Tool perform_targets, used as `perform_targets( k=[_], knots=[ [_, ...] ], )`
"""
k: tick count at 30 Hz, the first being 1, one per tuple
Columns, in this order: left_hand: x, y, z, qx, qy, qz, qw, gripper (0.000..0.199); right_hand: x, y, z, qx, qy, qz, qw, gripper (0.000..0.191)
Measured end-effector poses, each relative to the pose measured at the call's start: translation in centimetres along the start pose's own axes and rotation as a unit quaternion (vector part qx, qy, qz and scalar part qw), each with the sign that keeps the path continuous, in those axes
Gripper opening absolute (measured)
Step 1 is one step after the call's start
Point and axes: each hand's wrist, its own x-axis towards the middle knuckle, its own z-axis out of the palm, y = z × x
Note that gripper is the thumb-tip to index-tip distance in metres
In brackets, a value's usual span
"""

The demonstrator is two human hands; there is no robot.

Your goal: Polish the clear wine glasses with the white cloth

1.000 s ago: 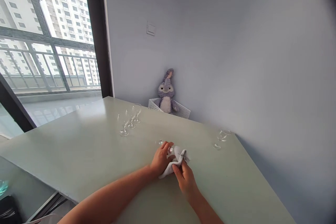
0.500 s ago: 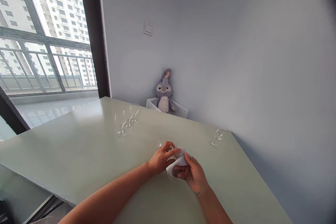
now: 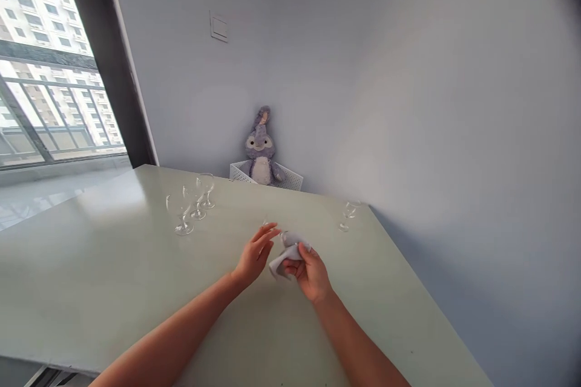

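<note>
My left hand (image 3: 255,256) is beside a clear stemmed glass (image 3: 284,238), its fingers stretched out and the thumb apart. The glass is tilted between my hands, and much of it is hidden by the fingers and the cloth. My right hand (image 3: 312,273) pinches a pale grey cloth (image 3: 290,255), thumb on top and fingers curled beneath. The cloth lies against the glass, with one loose flap hanging towards me. Both hands are above the pale green tabletop (image 3: 236,326).
Three stemmed glasses, the nearest one (image 3: 184,217) among them, stand in a row at the left. Another glass (image 3: 348,215) stands far right by the wall. A plush rabbit (image 3: 261,154) sits in a white perforated basket (image 3: 293,179) behind the table. A window (image 3: 49,72) is at left.
The view has swung right, so the whole scene sits further left. My left hand's fingers have straightened and drawn away from the cloth. My right hand still grips the cloth.
</note>
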Motion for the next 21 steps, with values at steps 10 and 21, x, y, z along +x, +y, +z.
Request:
perform_targets(
  k=[10,21],
  knots=[
    [0.6,-0.6,0.9,-0.418,-0.012,-0.223,0.88,0.033,-0.3,0.9,0.9,0.111,0.005,0.082,0.99,0.023],
    [0.7,-0.6,0.2,-0.418,-0.003,-0.258,0.871,0.024,-0.7,2.3,0.0,-0.246,-0.064,-0.061,0.965,0.028]
  ],
)
